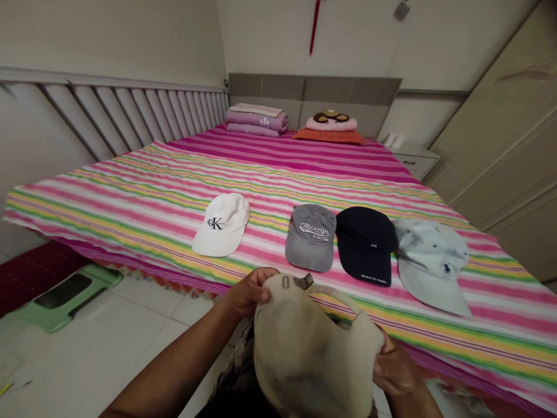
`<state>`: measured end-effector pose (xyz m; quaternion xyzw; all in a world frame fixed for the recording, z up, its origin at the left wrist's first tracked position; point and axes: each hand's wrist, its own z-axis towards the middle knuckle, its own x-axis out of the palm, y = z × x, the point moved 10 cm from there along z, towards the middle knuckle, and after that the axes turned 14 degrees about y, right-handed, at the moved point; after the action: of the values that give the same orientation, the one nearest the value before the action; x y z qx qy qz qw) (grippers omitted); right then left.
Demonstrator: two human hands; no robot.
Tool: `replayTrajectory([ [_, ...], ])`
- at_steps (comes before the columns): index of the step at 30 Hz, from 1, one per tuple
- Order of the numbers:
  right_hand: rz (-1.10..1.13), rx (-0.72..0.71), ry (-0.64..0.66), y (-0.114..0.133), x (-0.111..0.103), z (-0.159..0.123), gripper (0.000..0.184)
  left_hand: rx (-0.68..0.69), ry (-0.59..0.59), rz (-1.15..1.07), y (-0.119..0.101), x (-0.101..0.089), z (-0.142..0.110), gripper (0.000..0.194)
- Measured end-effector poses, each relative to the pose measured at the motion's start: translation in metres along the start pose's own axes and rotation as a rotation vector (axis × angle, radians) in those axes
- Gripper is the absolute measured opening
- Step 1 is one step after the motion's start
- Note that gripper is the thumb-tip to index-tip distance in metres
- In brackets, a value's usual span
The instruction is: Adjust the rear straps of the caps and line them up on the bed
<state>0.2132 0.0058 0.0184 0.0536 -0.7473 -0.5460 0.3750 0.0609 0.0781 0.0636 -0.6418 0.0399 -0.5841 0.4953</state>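
A white cap [220,224], a gray cap [310,237], a dark blue cap [365,246] and a pale blue cap [430,264] sit at twelve o'clock on a pink striped bedspread [130,197].

**Lane open on the left, caps packed tight on the right!**
There's a good gap of striped bedspread [265,232] between the white cap [220,225] and the gray cap [310,238], room for a hand to slip through, but the gray cap, the navy cap [365,247] and the pale denim cap [430,264] sit just beside each other, no way between them! Straight ahead, the beige cap [313,348] blocks the view, gripped by the left hand [248,293] and the right hand [394,366]. Beyond the row, a long run of bedspread reaches the folded blankets [256,121] and the pillow [331,123]. The slatted rail [117,113] walls off the left, the wardrobe [491,116] the right!
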Motion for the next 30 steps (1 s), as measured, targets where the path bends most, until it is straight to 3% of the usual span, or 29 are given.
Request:
replayTrajectory([
  [4, 0.093, -0.101, 0.067, 0.009, 0.004, 0.001, 0.048, -0.071, -0.020, 0.042, 0.001, 0.002, 0.002, 0.031],
  [8, 0.082, -0.237, 0.191, 0.028, 0.023, 0.006, 0.030, -0.140, 0.012, 0.133, -0.001, 0.010, 0.004, 0.033],
  [15, 0.099, -0.345, 0.281, 0.050, 0.054, 0.009, 0.031, -0.211, 0.112, 0.502, -0.014, 0.039, 0.013, 0.045],
  [19, 0.124, -0.324, 0.154, 0.046, 0.045, 0.005, 0.033, -0.148, -0.010, 0.979, -0.034, 0.057, 0.020, 0.037],
  [22, 0.109, -0.302, 0.052, 0.042, 0.038, 0.003, 0.029, 0.033, -0.047, 1.290, -0.049, 0.080, 0.021, 0.029],
  [25, 0.085, -0.300, 0.027, 0.047, 0.040, 0.003, 0.029, 0.189, -0.044, 1.388, -0.054, 0.094, 0.018, 0.023],
  [30, 0.032, -0.313, 0.018, 0.065, 0.045, 0.003, 0.037, 0.190, -0.183, 1.355, -0.057, 0.083, 0.010, 0.028],
])
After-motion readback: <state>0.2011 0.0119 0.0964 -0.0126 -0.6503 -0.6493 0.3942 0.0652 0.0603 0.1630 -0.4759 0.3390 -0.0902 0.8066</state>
